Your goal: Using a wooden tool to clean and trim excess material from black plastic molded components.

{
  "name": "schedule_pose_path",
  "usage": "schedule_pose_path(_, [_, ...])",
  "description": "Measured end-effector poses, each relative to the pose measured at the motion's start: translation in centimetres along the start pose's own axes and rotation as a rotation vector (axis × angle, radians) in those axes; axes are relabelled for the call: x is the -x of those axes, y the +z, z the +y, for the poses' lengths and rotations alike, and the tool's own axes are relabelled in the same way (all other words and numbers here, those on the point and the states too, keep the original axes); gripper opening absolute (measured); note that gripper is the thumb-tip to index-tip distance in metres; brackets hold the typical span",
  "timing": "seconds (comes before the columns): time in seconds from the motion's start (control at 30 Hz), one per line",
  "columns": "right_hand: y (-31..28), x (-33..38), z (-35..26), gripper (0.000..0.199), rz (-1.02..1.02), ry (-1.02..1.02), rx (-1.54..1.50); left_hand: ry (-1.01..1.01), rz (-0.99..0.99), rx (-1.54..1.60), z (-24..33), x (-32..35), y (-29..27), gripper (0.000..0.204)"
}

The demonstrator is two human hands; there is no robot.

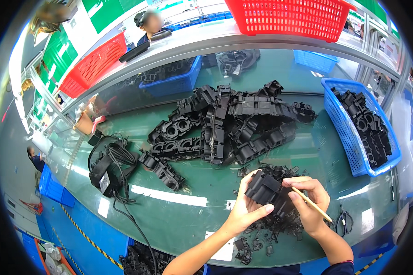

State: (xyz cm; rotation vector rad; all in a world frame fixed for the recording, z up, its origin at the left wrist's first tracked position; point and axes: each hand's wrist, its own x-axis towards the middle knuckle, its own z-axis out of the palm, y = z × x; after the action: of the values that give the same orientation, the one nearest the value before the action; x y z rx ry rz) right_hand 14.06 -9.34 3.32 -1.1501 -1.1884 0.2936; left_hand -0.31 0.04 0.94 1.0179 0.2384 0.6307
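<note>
While the left hand (pixel 241 214) grips a black moulded part (pixel 264 187) with its fingers along the left side and its thumb across the near edge, the right hand (pixel 313 222) closes its fingers round a slim pale stick (pixel 319 211), whose far end points at the part's right side; from where I stand I can't tell whether it touches. The left grip looks meant to steady the piece, leaving that right side free for the stick. The part is held over a litter of small black scraps (pixel 287 225) near the front of the green table (pixel 326 160), probably so that bits collect in one spot. Scissors (pixel 343 223) lie just right of the hands, handy to reach, I'd say, and the larger heap of black parts (pixel 214 123) sits beyond, leaving elbow room
</note>
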Motion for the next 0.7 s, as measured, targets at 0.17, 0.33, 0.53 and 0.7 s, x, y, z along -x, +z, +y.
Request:
schedule_pose_path(0.17, [0.08, 0.16, 0.12, 0.022, -0.001, -0.061, -0.005, -0.014, 0.001, 0.002, 0.02, 0.06, 0.09, 0.081])
schedule_pose_path(0.33, [-0.1, 0.01, -0.21, 0.02, -0.065, -0.098, 0.107, 0.004, 0.008, -0.01, -0.02, 0.02, 0.09, 0.08])
schedule_pose_path(0.53, [-0.16, -0.06, -0.44, 0.021, -0.067, -0.106, 0.121, 0.034, 0.039, -0.038, 0.29, 0.04, 0.33, 0.078])
schedule_pose_path(0.7, [-0.15, 0.01, -0.11, 0.023, -0.054, -0.143, 0.127, 0.035, 0.035, -0.04, 0.27, -0.01, 0.17, 0.079])
